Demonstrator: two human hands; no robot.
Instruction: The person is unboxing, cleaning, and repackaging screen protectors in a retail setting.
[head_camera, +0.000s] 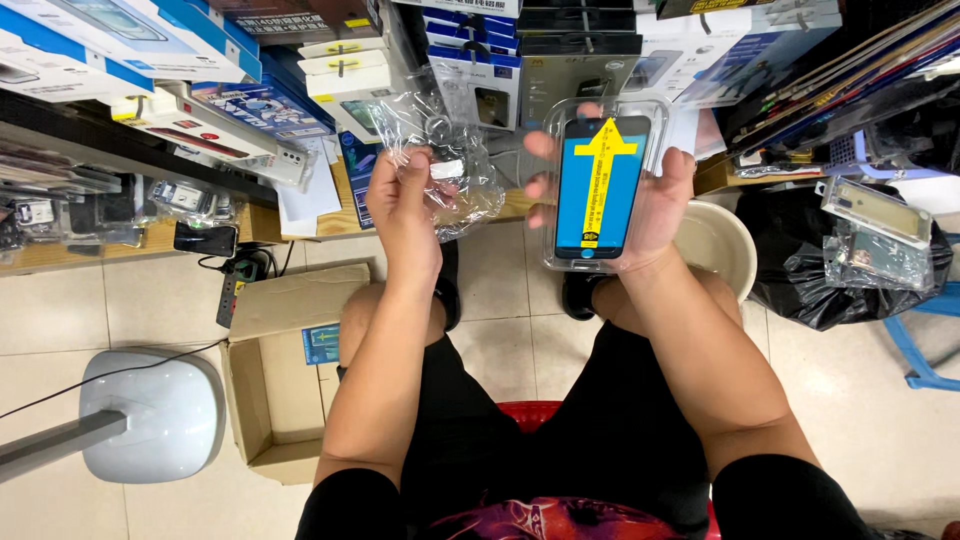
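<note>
My left hand (405, 205) pinches a crinkled clear plastic wrapper (450, 160) with a small white piece inside, held up in front of me. My right hand (655, 200) holds a clear plastic tray (600, 180) upright; it carries a dark phone-shaped screen protector with a blue sheet and a yellow arrow on it. The two hands are level and apart, a short gap between wrapper and tray. I sit on a red stool (525, 412), knees apart.
An open cardboard box (275, 380) stands on the tiled floor at my left, beside a white fan base (150, 410) and a power strip (232, 290). A beige bucket (725, 245) and black rubbish bag (810, 250) sit right. Shelves of boxed goods (150, 60) fill the back.
</note>
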